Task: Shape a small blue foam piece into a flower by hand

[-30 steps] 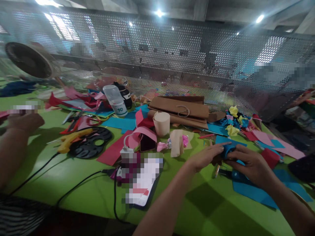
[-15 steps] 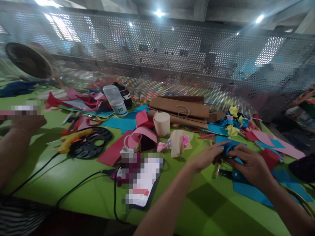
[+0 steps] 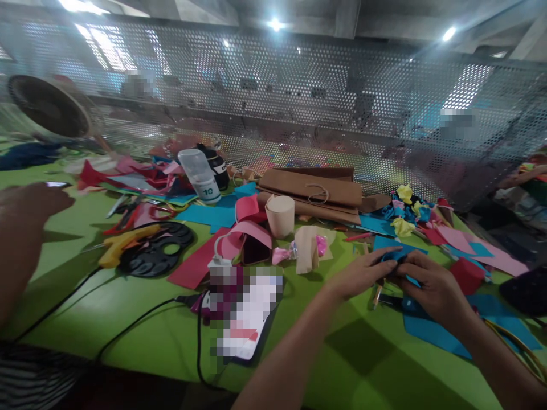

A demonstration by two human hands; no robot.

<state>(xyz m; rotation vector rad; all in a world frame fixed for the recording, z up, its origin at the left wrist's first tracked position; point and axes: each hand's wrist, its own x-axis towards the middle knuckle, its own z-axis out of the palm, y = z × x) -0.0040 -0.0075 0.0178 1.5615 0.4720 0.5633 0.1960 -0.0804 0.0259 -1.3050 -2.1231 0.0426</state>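
1. Head view, hands: left hand point(image 3: 361, 272) and right hand point(image 3: 429, 285) meet at the right of the green counter point(image 3: 141, 307), both pinching one small blue felt piece point(image 3: 395, 257) between their fingertips. Both hands closed on it.
2. Head view, position: the blue felt piece sits raised just above the counter, between the two hands, touching both. Neither hand is clearly nearer; the left covers it from the left, the right from the right and near side.
3. Head view, orientation: the visible part of the piece runs roughly left to right. Most of it is hidden by fingers, so which way it points I cannot tell.
4. Head view, surroundings: blue felt sheet point(image 3: 444, 333) lies under the right hand. A beige cup point(image 3: 280, 215) and brown paper bags point(image 3: 314, 191) stand farther off. A black glue-gun cord point(image 3: 128, 324) crosses the near counter.
5. Head view, left edge: another person's hand point(image 3: 29, 199), well apart.
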